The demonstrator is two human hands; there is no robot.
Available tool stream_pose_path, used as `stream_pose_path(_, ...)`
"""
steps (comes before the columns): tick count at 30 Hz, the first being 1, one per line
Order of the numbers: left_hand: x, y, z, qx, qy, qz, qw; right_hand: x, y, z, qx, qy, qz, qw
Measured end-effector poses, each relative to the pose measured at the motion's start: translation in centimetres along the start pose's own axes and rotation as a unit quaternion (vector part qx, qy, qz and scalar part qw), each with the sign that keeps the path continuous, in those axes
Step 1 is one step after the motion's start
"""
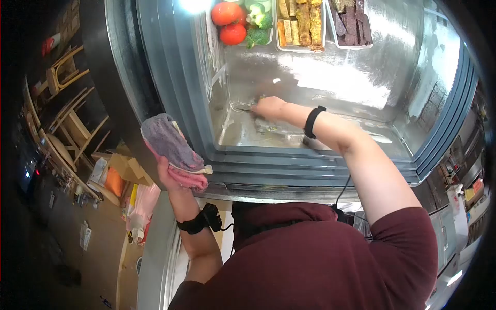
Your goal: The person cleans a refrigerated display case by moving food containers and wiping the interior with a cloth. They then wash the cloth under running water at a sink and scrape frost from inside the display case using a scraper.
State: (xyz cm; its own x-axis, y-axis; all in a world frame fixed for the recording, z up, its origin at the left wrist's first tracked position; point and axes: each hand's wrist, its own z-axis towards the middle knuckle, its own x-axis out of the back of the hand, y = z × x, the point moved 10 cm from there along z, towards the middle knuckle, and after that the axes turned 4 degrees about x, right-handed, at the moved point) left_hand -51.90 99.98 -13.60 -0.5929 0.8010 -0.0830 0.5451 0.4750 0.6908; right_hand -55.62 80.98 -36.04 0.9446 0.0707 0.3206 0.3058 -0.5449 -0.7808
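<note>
My left hand is closed around a folded grey and pink cloth, held over the left front rim of a metal-lined chest cabinet. Inside the cabinet, low down near its left front corner, is my right hand. Its fingers are curled together by the metal floor. A thin, dark shape shows at the fingertips, too blurred to name. Whitish residue and small scraps lie on the floor around this hand.
Along the far side stand a tray of tomatoes and broccoli, a tray of yellow-brown strips and a tray of dark purple strips. A grey stepped rim frames the opening. Wooden chairs and a cardboard box are left.
</note>
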Motion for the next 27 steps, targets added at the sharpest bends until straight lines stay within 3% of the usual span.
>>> stream_pose_path(5,0.7,-0.3,-0.3,0.021,0.007,-0.006,1.0,2.5,0.6,-2.0,0.037,0.077,0.12,0.989)
stream_pose_path(8,-0.4,-0.1,-0.2,0.017,-0.02,-0.013,1.0,1.4,-1.8,0.5,-0.038,-0.008,0.025,0.999)
stream_pose_path(12,0.6,-0.2,-0.1,0.007,0.024,-0.013,1.0,0.3,2.7,1.2,-0.071,0.125,0.119,0.982)
stream_pose_path(15,0.1,-0.1,-0.1,0.015,0.002,-0.003,1.0,2.9,3.4,-1.9,-0.086,0.144,0.153,0.974)
stream_pose_path(18,-0.6,0.1,-0.4,0.012,0.001,-0.004,1.0,5.6,2.1,-3.8,-0.132,0.098,0.106,0.981)
stream_pose_path(21,0.4,0.2,-0.2,-0.01,0.034,0.004,0.999,6.5,2.1,-1.4,-0.034,0.187,-0.102,0.976)
stream_pose_path(24,0.5,0.0,-0.1,-0.001,0.019,0.008,1.0,10.5,3.4,-1.5,-0.002,0.331,-0.174,0.928)
stream_pose_path(27,0.3,-0.2,-0.4,0.016,0.037,-0.014,0.999,10.3,2.0,-1.6,0.103,0.356,-0.21,0.905)
